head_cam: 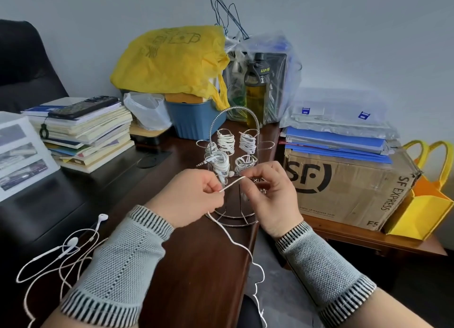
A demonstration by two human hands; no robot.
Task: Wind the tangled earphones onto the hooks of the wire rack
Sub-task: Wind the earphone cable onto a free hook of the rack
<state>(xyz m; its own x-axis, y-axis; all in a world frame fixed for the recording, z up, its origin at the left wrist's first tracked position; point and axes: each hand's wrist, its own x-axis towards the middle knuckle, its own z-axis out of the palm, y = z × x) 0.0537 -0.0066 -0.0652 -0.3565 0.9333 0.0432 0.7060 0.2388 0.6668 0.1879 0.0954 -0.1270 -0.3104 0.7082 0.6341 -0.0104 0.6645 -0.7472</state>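
Currently: four wound bundles on wire rack; my left hand and right hand pinch cord taut; tangled earphones remain.

Shiny metal wire rack on glossy dark wood desk; matt cardboard box.
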